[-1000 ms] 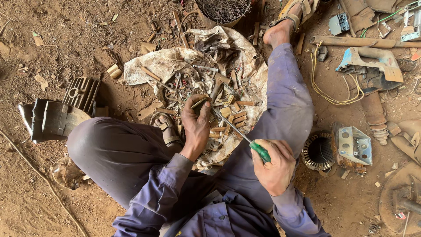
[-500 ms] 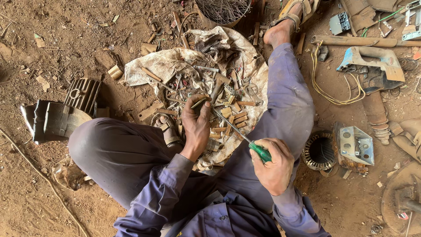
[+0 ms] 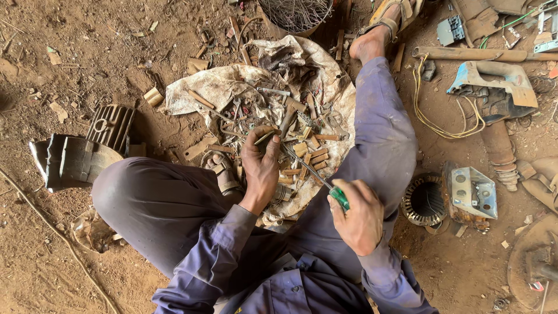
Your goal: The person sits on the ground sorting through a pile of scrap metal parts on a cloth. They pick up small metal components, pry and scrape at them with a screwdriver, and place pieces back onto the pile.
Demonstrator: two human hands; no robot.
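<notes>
I sit on the dirt ground with a dirty white cloth (image 3: 218, 87) spread between my legs, covered in several small metal scraps and wooden pieces. My left hand (image 3: 260, 168) pinches a small thin metal piece (image 3: 265, 137) above the pile. A green-handled screwdriver (image 3: 339, 198) is gripped in my right hand (image 3: 360, 218); its long shaft (image 3: 302, 167) slants up-left, with the tip beside the left hand's fingers.
A finned metal motor casing (image 3: 72, 154) lies at my left knee. On the right sit a motor stator (image 3: 423, 202), a grey metal bracket (image 3: 474, 191), yellow wire (image 3: 439, 125), a pipe (image 3: 471, 54) and a blue-grey housing (image 3: 494, 78). A wire basket (image 3: 295, 14) stands at top.
Both hands stay nearly in place. The left hand's fingers have shifted slightly on the small metal piece; the screwdriver keeps the same slant.
</notes>
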